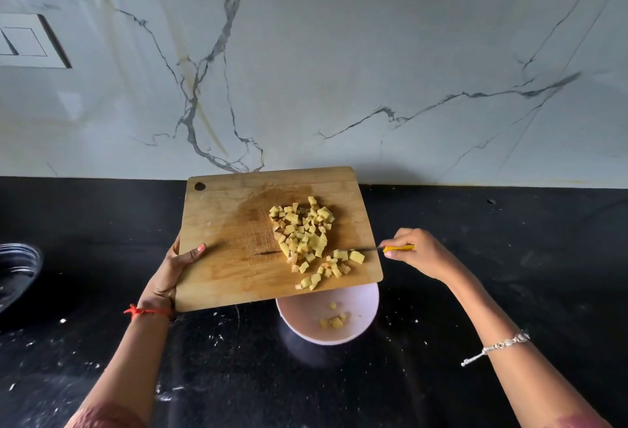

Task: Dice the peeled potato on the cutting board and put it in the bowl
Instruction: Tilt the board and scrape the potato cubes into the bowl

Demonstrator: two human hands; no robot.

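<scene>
a black speckled counter (509,223) runs under a veined marble wall. the dicing looks finished; the transfer is in hand. the left hand (170,274) grips the cutting board (231,223) by its edge, thumb on top, holding it over the pink bowl (363,312). the right hand (418,252) pinches the yellow-handled knife (377,249), blade among the diced potato (306,237). a few cubes lie in the bowl. next, the knife should sweep the heap off the low corner. a dark glass dish (17,271) sits well apart, left.
</scene>
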